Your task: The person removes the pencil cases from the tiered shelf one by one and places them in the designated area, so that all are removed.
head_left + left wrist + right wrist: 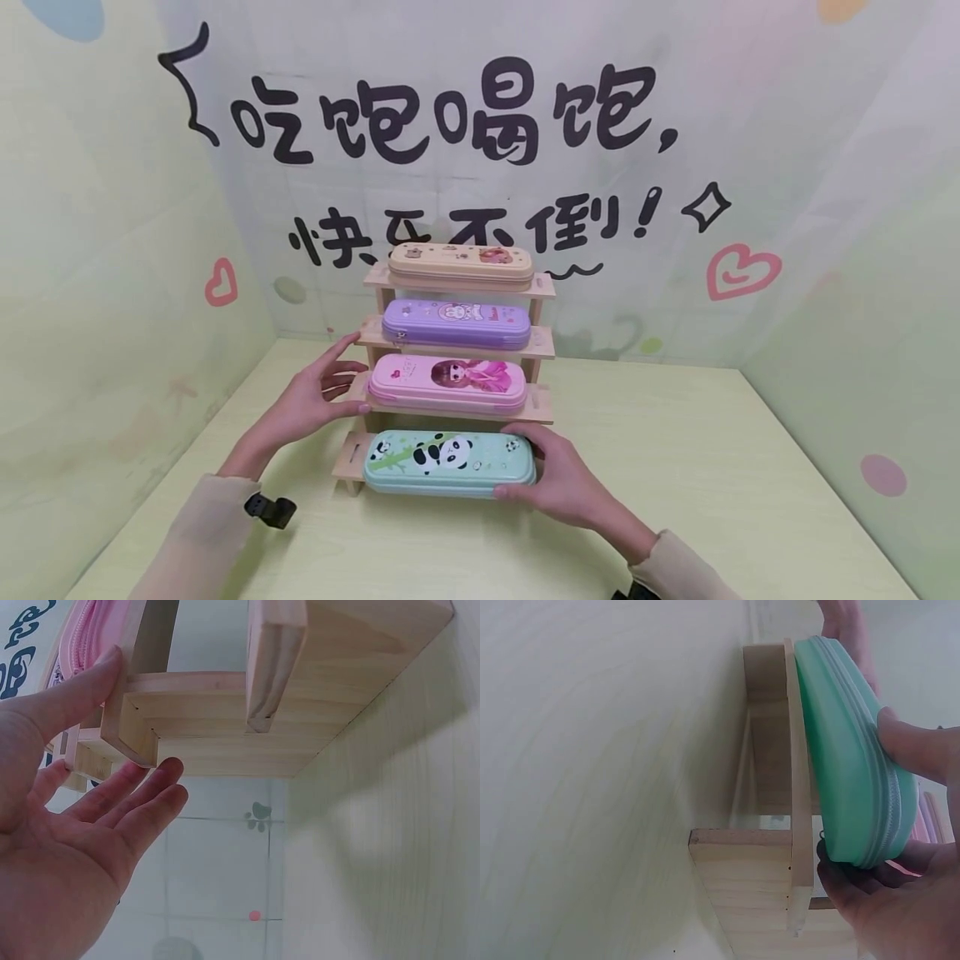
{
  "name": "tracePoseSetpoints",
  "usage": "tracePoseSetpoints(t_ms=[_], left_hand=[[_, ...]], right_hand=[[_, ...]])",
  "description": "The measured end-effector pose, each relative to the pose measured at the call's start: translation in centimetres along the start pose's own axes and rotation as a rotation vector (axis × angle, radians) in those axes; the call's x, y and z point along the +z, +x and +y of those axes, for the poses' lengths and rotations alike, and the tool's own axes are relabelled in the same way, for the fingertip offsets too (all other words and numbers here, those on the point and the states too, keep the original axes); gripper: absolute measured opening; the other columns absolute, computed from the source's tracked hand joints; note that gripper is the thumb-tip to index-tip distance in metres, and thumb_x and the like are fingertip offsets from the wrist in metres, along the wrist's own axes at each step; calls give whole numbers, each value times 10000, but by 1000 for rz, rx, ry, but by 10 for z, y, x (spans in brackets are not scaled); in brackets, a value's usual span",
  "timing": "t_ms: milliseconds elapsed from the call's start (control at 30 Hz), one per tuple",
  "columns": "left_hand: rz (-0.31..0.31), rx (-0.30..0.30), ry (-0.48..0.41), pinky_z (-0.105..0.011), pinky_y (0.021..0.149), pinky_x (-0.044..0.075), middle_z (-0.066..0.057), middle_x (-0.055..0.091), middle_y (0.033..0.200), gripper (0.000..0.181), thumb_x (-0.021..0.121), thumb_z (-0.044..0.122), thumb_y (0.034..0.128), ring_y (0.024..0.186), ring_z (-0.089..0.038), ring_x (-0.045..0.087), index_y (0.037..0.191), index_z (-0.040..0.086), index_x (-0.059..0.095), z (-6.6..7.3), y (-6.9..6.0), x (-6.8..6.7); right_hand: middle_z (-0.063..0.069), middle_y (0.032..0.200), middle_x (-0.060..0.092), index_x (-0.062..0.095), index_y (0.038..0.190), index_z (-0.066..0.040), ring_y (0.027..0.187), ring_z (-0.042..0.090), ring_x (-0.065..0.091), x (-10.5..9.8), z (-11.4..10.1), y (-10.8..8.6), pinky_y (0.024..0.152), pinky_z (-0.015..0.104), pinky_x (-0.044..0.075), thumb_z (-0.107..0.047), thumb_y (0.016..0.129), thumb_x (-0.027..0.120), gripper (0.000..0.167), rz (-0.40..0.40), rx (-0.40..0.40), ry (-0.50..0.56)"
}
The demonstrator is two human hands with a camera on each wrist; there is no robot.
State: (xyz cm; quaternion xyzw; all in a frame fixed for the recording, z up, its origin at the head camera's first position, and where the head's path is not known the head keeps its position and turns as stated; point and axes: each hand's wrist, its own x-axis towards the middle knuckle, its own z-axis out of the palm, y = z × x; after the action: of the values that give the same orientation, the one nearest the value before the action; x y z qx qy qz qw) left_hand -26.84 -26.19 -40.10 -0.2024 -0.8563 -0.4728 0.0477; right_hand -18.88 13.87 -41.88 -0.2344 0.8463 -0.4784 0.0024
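On the lowest step of a four-tier wooden rack (pixel 540 406) lay a mint-green panda pencil case (pixel 450 467), its right end gripped by the right hand (pixel 566 479), thumb on the near long side and fingers round the far side; whether its underside sat flat on the step I could not tell. The left hand (pixel 303 406) held nothing in its grasp: its fingers were spread and slightly bent about the rack's left side, the thumb against the tier bearing a pink doll-print pencil case (pixel 447 385). Above that stood a purple pencil case (pixel 456 323) and, topmost, a cream one (pixel 461 267). The rack stood on a pale table (pixel 660 483) before a backdrop (pixel 630 292) with black Chinese lettering.
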Motion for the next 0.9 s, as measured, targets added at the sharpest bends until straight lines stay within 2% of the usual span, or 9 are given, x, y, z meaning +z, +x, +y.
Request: tracePoseSetpoints(t_ms=[133,300,500,733,900], left_hand=[[3,1,-1,-571,1134,441,-252,567,1459,1117,921,176,849,1354,-462,544,1699,305,209,0,0,0],[6,0,-3,-591,1128,439,-257,571,1454,1115,922,162,846,1352,-467,543,1700,281,215,1,0,0],[9,-2,-9,-602,1124,437,-264,572,1450,1118,926,144,838,1358,-465,537,1699,267,223,2,1,0],[21,1,-11,-525,1121,458,-256,578,1448,1115,935,147,827,1346,-434,557,1696,253,245,2,3,-1],[22,1,-30,-534,1125,449,-257,573,1457,1117,936,124,821,1357,-430,550,1694,253,252,2,3,0]], right_hand=[[46,1298,655,628,1362,-67,1153,210,647,-2,0,-3,1062,436,536,-207,737,982,732,21,2,17],[38,1300,645,621,1373,-48,1151,224,640,-6,1,-7,1042,372,541,-212,760,972,725,19,13,44],[67,1317,642,620,1381,-30,1180,254,630,-12,1,-11,1082,426,527,-223,772,967,727,23,-5,93],[64,1315,644,628,1374,-50,1161,263,623,-24,0,-17,1061,327,523,-218,780,962,701,22,-29,126],[82,1326,637,629,1380,-64,1148,274,623,-32,-1,-23,1040,313,525,-197,796,947,679,10,-39,154]])
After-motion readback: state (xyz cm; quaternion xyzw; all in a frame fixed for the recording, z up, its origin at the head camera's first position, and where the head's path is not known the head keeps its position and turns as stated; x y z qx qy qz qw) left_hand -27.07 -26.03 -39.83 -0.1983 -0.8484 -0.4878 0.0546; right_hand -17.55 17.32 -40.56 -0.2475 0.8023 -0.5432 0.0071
